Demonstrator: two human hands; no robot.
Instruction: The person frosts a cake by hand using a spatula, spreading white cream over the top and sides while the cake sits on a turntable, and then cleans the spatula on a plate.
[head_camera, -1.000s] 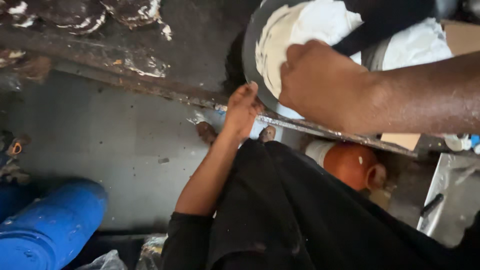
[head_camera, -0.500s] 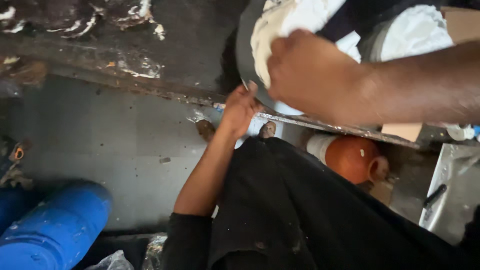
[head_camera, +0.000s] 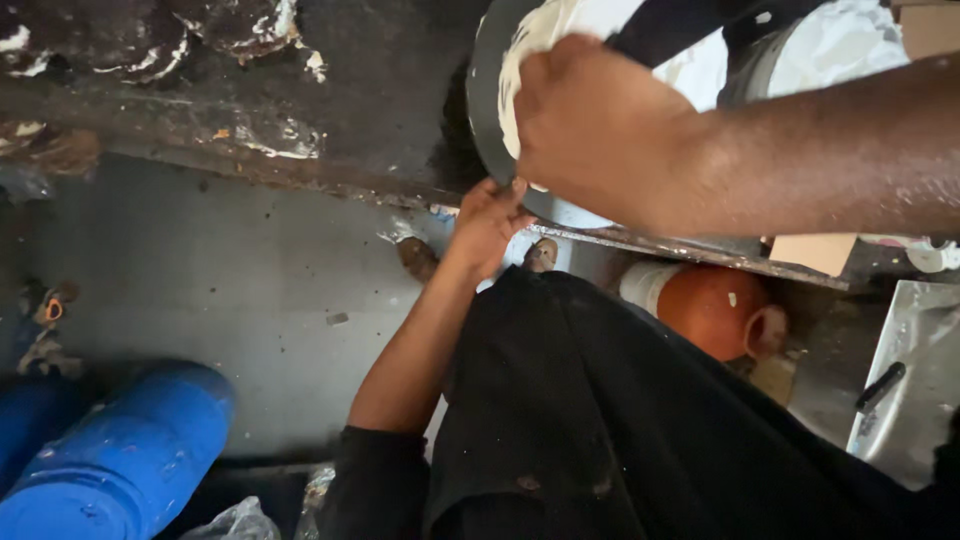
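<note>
At the far left a big blue barrel (head_camera: 120, 460) lies on its side on the grey floor (head_camera: 230, 300). Its long side runs from the bottom left up toward the right. Above it a dark, dirty bench (head_camera: 300, 90) runs across the top, with white smears on it. Its rusty front edge slopes down a little to the right.

In the middle, the left hand (head_camera: 490, 222) reaches up from below. The arm is bent at the elbow and goes up and to the right, with a black sleeve at the bottom. The fingers curl up around the lower rim of a round dark pan (head_camera: 487, 120) and hold it tight. The pan sits at the front edge of the bench, near the top middle. It is tipped up, so its open side faces right and toward the person. Its rim runs mostly up and down. White paste (head_camera: 545, 25) is spread inside it.

The right hand (head_camera: 600, 125) comes in from the right, with the arm lying almost flat across the top. The back of the hand faces the camera and it is pressed into the pan. The fingers are hidden, so I cannot tell how tightly they are closed or what they hold.

Lower right, under the bench, sits an orange clay pot (head_camera: 715, 305). The person's black clothes (head_camera: 620, 420) fill the bottom.
</note>
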